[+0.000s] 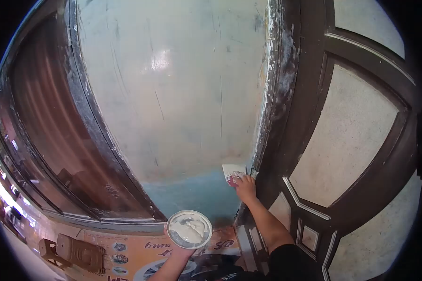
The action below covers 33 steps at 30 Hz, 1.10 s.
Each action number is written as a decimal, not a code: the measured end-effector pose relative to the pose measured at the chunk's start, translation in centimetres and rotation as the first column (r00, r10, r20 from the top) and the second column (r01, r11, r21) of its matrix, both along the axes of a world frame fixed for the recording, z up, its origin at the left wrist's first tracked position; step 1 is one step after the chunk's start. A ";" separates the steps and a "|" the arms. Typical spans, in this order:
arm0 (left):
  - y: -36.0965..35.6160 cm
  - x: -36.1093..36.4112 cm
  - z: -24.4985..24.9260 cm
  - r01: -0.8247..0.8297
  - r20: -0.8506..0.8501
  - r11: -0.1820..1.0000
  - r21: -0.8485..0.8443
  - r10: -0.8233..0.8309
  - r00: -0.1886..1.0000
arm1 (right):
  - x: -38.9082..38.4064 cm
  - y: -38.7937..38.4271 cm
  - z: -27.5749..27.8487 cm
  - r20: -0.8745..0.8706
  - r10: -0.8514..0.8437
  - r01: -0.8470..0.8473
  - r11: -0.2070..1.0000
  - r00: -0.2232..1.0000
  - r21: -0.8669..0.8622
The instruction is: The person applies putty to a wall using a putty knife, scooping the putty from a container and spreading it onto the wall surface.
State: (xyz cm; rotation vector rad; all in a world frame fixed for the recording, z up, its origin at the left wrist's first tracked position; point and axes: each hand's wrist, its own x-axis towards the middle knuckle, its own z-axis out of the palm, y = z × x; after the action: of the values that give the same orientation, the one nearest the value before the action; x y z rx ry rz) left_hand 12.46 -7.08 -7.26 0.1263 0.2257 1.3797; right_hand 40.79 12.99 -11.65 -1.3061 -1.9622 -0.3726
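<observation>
My right hand (246, 187) is closed on a putty knife (234, 171) with a broad pale blade and some red by my fingers. Its blade lies against the wall panel (183, 93), close to the right-hand frame. That panel is pale and scratched above, blue-green at the bottom. Lower down, my left hand (180, 253) grips a round tub (209, 236) from below and the side. Smooth white putty (190, 229) lies inside the tub, with its surface facing me. Most of the left fingers are hidden under it.
A dark wooden door (309, 122) with pale panels stands close at right. Left of the wall is a window (56, 117) in a worn frame. A brown plastic stool (82, 253) lies at lower left, beside a printed orange banner (136, 248) below the wall.
</observation>
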 end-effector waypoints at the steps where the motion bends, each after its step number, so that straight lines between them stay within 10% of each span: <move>1: 0.3 0.0 0.0 -0.031 0.003 1.000 0.004 0.031 1.000 | -0.1 -0.6 0.5 -0.017 -0.031 0.030 0.996 0.999 -0.082; 8: 2.9 0.7 1.5 -0.031 0.023 0.999 -0.007 0.031 0.999 | -4.9 -5.2 10.8 -0.620 0.057 -0.204 0.964 0.782 -0.168; 16: 7.1 2.0 5.4 -0.021 0.010 0.987 0.161 0.020 1.000 | -8.5 -7.9 23.1 -0.555 0.298 -0.504 0.823 0.777 -0.263; 33: 8.4 1.9 9.7 -0.059 0.046 0.973 0.224 0.050 0.998 | -11.3 -8.1 25.2 -0.430 0.389 -0.554 0.743 0.814 -0.375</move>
State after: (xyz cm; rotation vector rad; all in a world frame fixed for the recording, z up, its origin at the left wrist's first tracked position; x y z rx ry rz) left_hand 14.40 1.31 2.41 0.2831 0.0380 1.4591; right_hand 29.48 4.85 13.51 -0.9921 -2.0705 0.6043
